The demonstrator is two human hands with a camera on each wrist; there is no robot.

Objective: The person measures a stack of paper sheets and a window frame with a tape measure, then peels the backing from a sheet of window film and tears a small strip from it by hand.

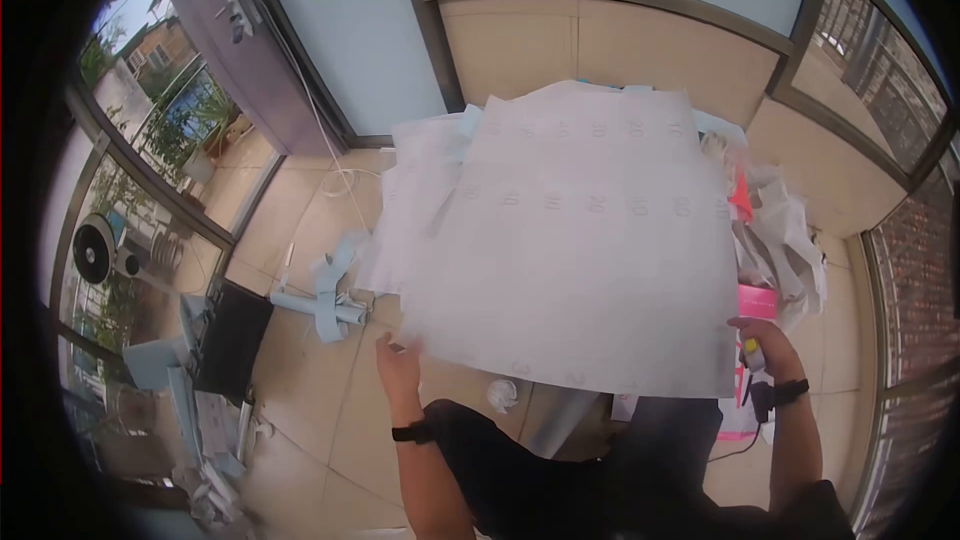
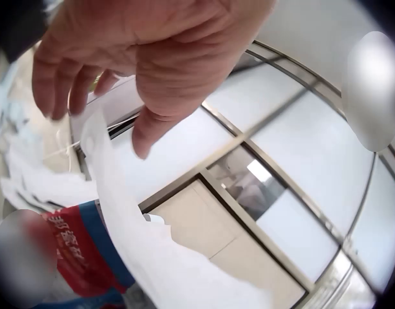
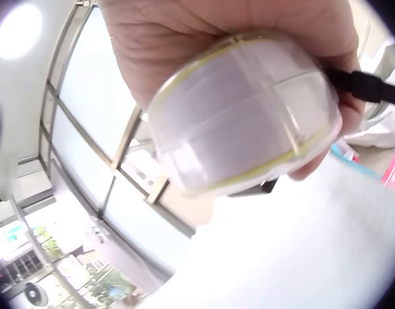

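Observation:
A large white sheet (image 1: pixel 590 260) with faint rows of printed numbers spreads over a stack before me. My left hand (image 1: pixel 400 372) is at its lower left corner. In the left wrist view, thumb and fingers stand apart with the raised edge of the sheet between them, not pinched. My right hand (image 1: pixel 770 348) is by the sheet's right edge, its fingertips right at the edge. It grips a small rounded tape measure (image 3: pixel 242 116), clear over white with yellow edges. Part of it is hidden by the palm.
More white sheets (image 1: pixel 405 180) lie under the left side. Blue strips and a roll (image 1: pixel 330 305) are on the floor at left, near a black panel (image 1: pixel 235 340). Crumpled paper (image 1: pixel 502 396) lies below the sheet. Plastic bags (image 1: pixel 785 230) and a pink box (image 1: pixel 757 302) stand at right.

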